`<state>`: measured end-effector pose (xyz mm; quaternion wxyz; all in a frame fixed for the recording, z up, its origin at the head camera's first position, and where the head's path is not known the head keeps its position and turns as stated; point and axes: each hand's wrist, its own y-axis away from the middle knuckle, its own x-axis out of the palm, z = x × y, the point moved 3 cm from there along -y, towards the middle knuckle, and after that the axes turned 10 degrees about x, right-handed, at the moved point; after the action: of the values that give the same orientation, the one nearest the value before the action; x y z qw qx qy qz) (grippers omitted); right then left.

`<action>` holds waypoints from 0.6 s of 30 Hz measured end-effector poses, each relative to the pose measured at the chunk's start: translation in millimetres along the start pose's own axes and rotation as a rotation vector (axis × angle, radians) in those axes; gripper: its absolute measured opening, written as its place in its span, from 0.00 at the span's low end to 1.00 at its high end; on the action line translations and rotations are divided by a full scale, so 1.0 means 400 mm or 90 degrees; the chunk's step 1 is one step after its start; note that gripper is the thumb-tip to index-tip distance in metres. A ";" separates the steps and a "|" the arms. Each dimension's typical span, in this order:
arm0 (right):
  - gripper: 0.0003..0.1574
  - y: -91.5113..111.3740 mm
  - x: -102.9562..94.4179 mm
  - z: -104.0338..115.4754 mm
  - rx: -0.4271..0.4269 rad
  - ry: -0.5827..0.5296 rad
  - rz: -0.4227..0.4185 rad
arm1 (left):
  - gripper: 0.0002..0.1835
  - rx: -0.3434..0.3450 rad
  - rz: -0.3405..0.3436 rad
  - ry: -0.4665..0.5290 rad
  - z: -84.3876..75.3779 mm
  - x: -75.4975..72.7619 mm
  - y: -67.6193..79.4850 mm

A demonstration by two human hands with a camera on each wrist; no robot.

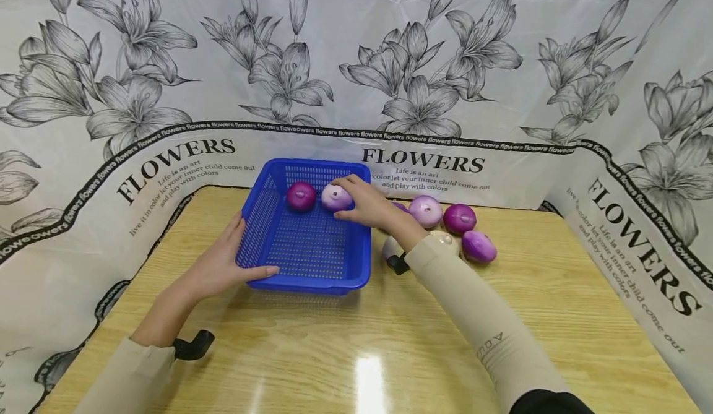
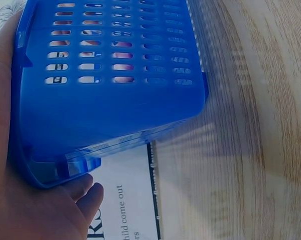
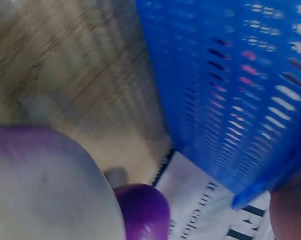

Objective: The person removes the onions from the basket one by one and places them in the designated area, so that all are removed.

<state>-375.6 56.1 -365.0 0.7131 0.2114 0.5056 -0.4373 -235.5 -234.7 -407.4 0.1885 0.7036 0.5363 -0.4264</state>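
A blue plastic basket (image 1: 309, 282) with slotted walls sits on the table. My left hand (image 1: 214, 270) grips its near left corner, thumb over the front rim and fingers along the outer left wall. In the left wrist view the fingers bend round the rim of the basket (image 2: 110, 107). Reaching over the right rim, my right hand (image 1: 364, 203) holds a pale purple-and-white onion (image 1: 333, 198) inside the basket, near its back wall. Just left of it lies a dark purple onion (image 1: 301, 197). In the right wrist view the held onion is hidden behind the basket wall (image 3: 210, 85).
Right of the basket, several onions lie grouped: a pale one (image 1: 426, 211), a dark purple one (image 1: 460, 218), a purple one (image 1: 479, 247) and whitish ones partly behind my right forearm. A flower-printed cloth (image 1: 312, 148) stands behind the wooden table (image 1: 301, 352) and along its sides.
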 end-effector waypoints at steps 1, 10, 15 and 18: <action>0.46 -0.010 0.009 -0.002 0.005 0.011 0.006 | 0.73 -0.001 -0.001 0.000 0.001 -0.001 0.000; 0.52 -0.070 0.043 -0.012 0.066 0.088 0.017 | 0.73 0.001 -0.005 -0.005 0.001 -0.005 -0.003; 0.54 -0.090 0.057 -0.018 0.095 0.137 0.018 | 0.73 -0.004 0.000 -0.008 -0.002 -0.009 0.002; 0.57 -0.100 0.061 -0.022 0.102 0.170 0.021 | 0.73 -0.007 0.001 -0.010 -0.001 -0.009 0.002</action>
<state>-411.4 31.3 -385.1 0.6275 0.3322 0.5558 -0.4324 -234.7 -236.9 -404.5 0.1966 0.6995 0.5366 -0.4290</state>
